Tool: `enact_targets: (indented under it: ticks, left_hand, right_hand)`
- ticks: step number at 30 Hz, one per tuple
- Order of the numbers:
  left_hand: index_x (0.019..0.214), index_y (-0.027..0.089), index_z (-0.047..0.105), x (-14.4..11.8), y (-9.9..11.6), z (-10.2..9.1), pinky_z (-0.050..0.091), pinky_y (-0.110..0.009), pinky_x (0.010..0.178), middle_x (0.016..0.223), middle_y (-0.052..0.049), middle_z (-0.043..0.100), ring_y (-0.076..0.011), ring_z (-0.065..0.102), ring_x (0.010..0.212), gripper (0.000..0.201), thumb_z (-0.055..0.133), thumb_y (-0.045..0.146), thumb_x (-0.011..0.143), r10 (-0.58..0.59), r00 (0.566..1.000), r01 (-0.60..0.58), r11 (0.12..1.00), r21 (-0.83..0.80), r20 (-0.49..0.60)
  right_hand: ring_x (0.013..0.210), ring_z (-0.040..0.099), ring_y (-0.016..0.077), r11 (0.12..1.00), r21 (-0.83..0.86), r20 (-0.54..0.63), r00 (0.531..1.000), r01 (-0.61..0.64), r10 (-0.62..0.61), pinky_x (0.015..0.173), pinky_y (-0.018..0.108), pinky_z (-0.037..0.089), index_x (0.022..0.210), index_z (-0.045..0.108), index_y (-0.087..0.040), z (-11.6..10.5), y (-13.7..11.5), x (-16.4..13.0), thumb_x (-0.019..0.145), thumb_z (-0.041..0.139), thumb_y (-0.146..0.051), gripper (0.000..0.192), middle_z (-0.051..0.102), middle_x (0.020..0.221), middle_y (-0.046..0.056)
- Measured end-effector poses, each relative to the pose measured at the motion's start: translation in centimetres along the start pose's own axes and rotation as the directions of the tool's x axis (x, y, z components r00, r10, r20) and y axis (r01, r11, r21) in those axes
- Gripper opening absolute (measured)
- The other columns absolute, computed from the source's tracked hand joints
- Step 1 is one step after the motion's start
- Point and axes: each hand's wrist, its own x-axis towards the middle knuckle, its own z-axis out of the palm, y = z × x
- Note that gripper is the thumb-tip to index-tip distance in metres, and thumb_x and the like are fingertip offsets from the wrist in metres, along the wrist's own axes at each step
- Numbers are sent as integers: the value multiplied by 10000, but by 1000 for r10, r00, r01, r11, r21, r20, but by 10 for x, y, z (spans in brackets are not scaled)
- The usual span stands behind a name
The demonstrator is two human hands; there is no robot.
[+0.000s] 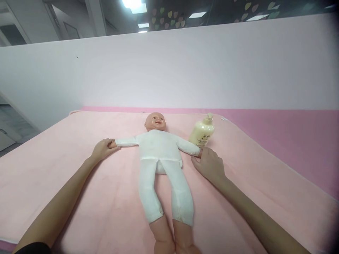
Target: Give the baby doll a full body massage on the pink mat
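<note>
A baby doll [160, 146] with a white cloth body lies on its back, head away from me and arms spread wide. My left hand [103, 150] is closed round the doll's hand on the left side. On the right side my right hand [210, 164] grips the doll's other hand, which is mostly hidden by my fingers. Just beyond my right hand stands a pale yellow pump bottle [202, 131], close to the doll's sleeve. The doll's feet are partly cut off by the lower edge of the view.
A pink towel [111, 197] is spread under the doll on a darker pink surface [286, 141]. Behind it rises a white partition [169, 70]. Doors and ceiling lights show above the partition.
</note>
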Motion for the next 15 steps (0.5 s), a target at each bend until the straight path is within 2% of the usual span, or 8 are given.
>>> enact_targets:
  ticks: [1, 3, 6, 8, 10, 11, 13, 15]
  left_hand:
    - [1047, 216, 685, 1, -5, -1, 468, -317, 736, 968, -61, 703, -262, 627, 912, 527, 691, 589, 676, -33, 999, 32, 991, -131, -3]
    - [1005, 190, 702, 3, -10, 0, 490, -320, 738, 948, -64, 710, -246, 638, 876, 517, 759, 534, 622, -122, 992, 103, 913, -394, -22]
    - [1078, 158, 668, 4, -3, 7, 521, -333, 787, 991, -80, 698, -221, 648, 893, 594, 830, 415, 567, -263, 962, 133, 693, -709, -76]
    - [1178, 175, 597, 5, 11, 15, 527, -351, 851, 1060, -78, 675, -194, 656, 914, 690, 849, 331, 555, -345, 933, 94, 508, -856, -102]
    - [1182, 186, 554, 6, 29, 25, 532, -373, 880, 1065, -72, 663, -173, 668, 887, 678, 838, 286, 575, -412, 908, 67, 316, -946, -73]
    - [1145, 171, 553, 7, 37, 31, 526, -376, 903, 1044, -78, 664, -170, 671, 886, 610, 820, 287, 609, -402, 915, 73, 246, -967, -34]
    - [1082, 156, 553, 11, 53, 43, 521, -379, 916, 1029, -93, 662, -183, 673, 907, 504, 784, 318, 663, -383, 924, 72, 184, -980, -4]
    - [1108, 155, 523, 17, 65, 56, 518, -390, 911, 1058, -118, 658, -216, 663, 969, 501, 746, 366, 711, -339, 940, 61, 220, -974, -18]
  right_hand:
    - [930, 564, 283, 999, 25, 28, 999, -21, 20, 686, 341, 374, 1025, 573, -118, -2, 3, 2, 833, 514, -398, 344, 614, 1007, 147]
    - [881, 569, 277, 994, 105, 100, 995, -42, 32, 667, 339, 386, 881, 591, -137, -7, 10, 6, 813, 533, -468, 342, 621, 909, 129]
    - [753, 579, 239, 925, 358, 204, 978, -126, 54, 603, 324, 404, 770, 585, -165, -11, 18, 10, 707, 640, -540, 384, 616, 777, 76]
    - [730, 592, 220, 749, 610, 203, 965, -260, 169, 591, 320, 444, 840, 589, -168, -10, 16, 11, 596, 736, -543, 470, 626, 798, 54]
    - [786, 616, 215, 447, 835, 166, 921, -322, 353, 622, 324, 502, 957, 574, -176, -8, 7, 9, 504, 800, -520, 612, 637, 917, 55]
    - [840, 624, 217, 298, 907, 146, 884, -299, 444, 660, 330, 530, 1004, 560, -182, -6, 1, 8, 475, 819, -503, 671, 632, 992, 63]
    - [967, 623, 224, 92, 976, 111, 815, -198, 569, 782, 344, 558, 1092, 530, -187, -3, -13, 6, 454, 841, -454, 758, 599, 1140, 89]
    - [1100, 591, 229, -3, 994, 86, 782, -107, 617, 937, 355, 522, 1217, 466, -170, 0, -27, 6, 462, 852, -396, 878, 547, 1265, 129]
